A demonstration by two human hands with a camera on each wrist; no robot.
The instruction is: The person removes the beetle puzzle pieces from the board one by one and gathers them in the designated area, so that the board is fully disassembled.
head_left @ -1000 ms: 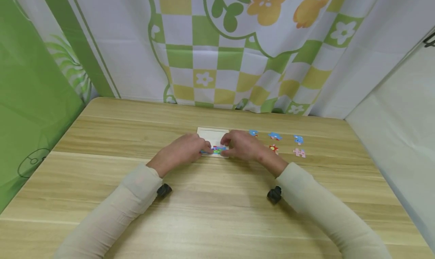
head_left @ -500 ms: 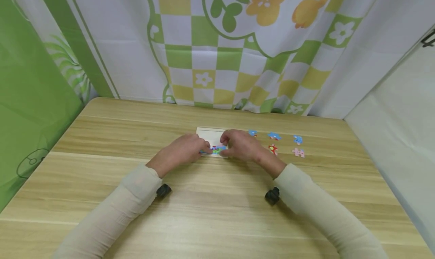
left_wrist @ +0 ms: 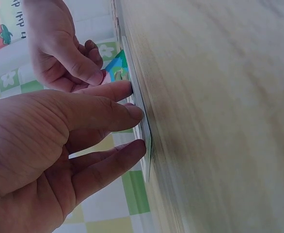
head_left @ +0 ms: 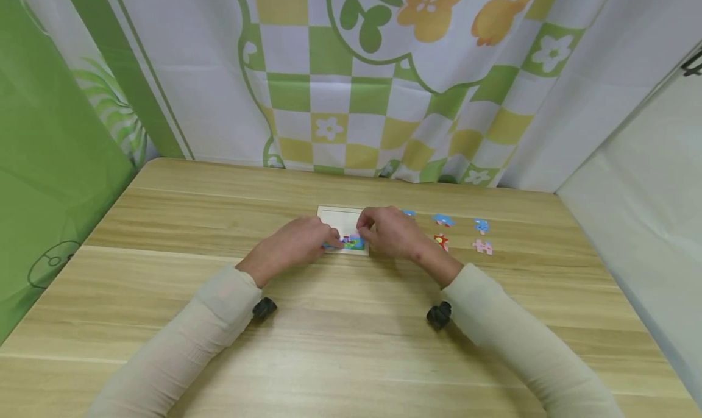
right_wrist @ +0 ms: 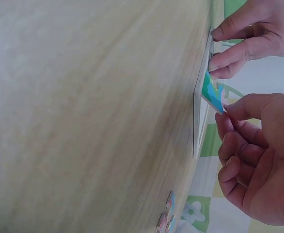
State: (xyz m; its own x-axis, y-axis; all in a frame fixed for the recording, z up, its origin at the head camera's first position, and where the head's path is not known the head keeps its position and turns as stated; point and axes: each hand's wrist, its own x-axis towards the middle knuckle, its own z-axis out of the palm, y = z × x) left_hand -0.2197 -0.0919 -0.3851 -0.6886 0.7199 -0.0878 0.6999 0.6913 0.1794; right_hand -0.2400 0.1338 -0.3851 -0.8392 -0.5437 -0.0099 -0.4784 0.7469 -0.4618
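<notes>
A shallow pale puzzle tray (head_left: 341, 219) lies on the table, with coloured jigsaw pieces along its near side. My left hand (head_left: 296, 241) rests at the tray's left part, its extended fingertips touching the tray and the pieces; the left wrist view shows these fingers (left_wrist: 108, 167) spread along it. At the tray's right side, my right hand (head_left: 396, 232) pinches a blue-green jigsaw piece (right_wrist: 213, 94) between thumb and index finger. That piece stands tilted, its near-hand edge raised off the tray. The pinched edge is hidden by the fingertips.
Right of the tray lie several loose pieces: a blue one (head_left: 443, 220), another blue one (head_left: 481, 225), a red one (head_left: 441, 241) and a pink one (head_left: 483, 246). A patterned curtain (head_left: 329, 95) hangs behind the wooden table (head_left: 351, 345).
My right hand's thumb and fingers have lifted slightly upward at the tray's right side, uncovering more of the blue-green pieces. The left hand stays in place.
</notes>
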